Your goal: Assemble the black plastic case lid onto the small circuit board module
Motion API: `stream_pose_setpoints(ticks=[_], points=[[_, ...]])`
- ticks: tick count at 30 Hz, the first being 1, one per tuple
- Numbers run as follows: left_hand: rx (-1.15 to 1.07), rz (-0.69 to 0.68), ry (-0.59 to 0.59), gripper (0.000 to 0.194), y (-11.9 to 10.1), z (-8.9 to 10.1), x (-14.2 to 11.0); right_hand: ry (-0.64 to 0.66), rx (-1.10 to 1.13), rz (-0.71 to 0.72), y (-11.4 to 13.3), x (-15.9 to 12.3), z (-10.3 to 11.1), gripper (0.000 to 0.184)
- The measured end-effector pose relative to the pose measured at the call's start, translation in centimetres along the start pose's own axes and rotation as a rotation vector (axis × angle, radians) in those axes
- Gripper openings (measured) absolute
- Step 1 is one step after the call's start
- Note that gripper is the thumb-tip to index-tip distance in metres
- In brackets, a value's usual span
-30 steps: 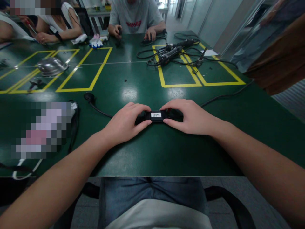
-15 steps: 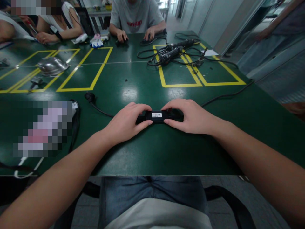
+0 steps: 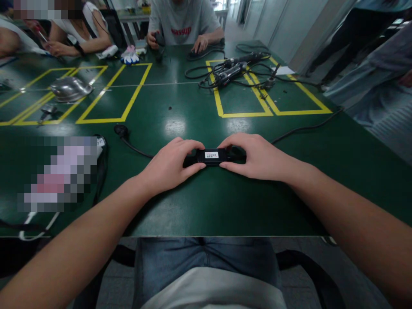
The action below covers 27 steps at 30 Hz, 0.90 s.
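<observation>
A small black box (image 3: 212, 162) with a white printed label lies in front of me on the green table. My left hand (image 3: 172, 165) pinches its left end between thumb and fingers. At the other end, my right hand (image 3: 254, 156) grips it the same way. A black cord with a round black plug (image 3: 121, 131) emerges beyond my left hand. Past my right hand, another black cord (image 3: 305, 129) runs off to the table's right edge. Whether both cords join the box is hidden by my hands.
A phone-like blurred item (image 3: 61, 171) with a white strap lies to the left. Beyond are a metal bowl (image 3: 71, 89), gloves (image 3: 130, 56) and tangled black cabled tools (image 3: 230, 74) among yellow tape outlines. A person opposite (image 3: 185, 30) handles dark objects; others sit left and stand right.
My hands and the black box stay almost still. The person opposite lowers one hand to the table, then raises it again with a dark object. People at the right have shifted.
</observation>
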<state>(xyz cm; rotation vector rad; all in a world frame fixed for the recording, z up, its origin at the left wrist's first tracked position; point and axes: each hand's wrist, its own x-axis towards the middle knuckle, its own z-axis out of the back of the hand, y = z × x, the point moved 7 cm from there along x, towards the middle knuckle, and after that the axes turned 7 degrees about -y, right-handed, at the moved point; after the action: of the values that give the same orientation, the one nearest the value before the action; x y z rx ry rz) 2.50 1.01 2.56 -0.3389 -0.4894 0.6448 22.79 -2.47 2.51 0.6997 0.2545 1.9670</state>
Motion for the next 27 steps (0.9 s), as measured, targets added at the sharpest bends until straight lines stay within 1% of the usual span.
stream_pose_setpoints(ticks=[9,20,27], points=[[0.017,-0.031,-0.006,0.032,-0.11,0.01,-0.12,-0.025,-0.015,0.010,-0.19,-0.14,-0.13,0.033],[0.030,-0.045,-0.008,0.033,-0.28,0.01,-0.14,-0.012,-0.028,0.024,0.04,-0.12,-0.13,0.035],[0.022,-0.029,0.005,0.033,-0.09,-0.08,-0.15,-0.005,-0.039,0.022,0.13,-0.10,-0.12,0.036]])
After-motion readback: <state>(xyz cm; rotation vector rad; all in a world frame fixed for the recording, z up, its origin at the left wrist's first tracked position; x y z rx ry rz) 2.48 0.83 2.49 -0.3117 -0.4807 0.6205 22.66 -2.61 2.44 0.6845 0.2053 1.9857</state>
